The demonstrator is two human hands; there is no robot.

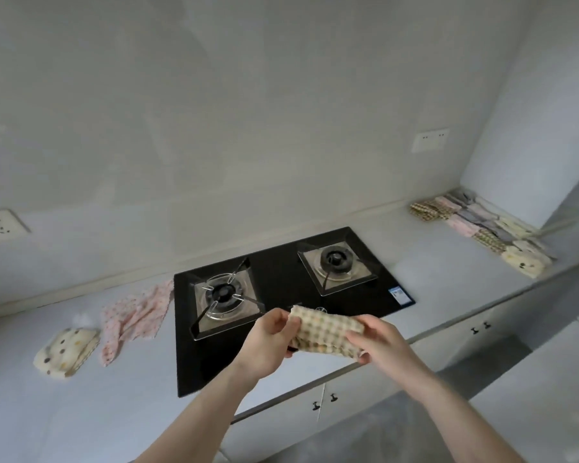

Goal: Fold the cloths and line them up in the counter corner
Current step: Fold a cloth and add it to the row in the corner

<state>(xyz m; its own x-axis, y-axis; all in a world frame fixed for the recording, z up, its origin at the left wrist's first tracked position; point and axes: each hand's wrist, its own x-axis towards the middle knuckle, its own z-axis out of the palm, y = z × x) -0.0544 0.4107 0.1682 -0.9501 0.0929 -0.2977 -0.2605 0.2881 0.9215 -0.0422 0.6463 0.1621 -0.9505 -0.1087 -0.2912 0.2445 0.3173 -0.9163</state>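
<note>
A folded yellow checked cloth (325, 330) is held in the air above the front edge of the hob. My left hand (271, 339) grips its left end and my right hand (378, 342) grips its right end. A loose pink spotted cloth (132, 317) lies spread on the counter left of the hob. A cream cloth with dark dots (66, 352) lies bunched further left. In the far right counter corner several folded cloths (482, 225) sit in rows against the wall.
A black two-burner gas hob (281, 279) is set into the grey counter (448, 262). Wall sockets (430, 139) are on the back wall, and another socket (0, 225) is at the left. Cabinet doors with small handles (325, 401) are below the counter edge.
</note>
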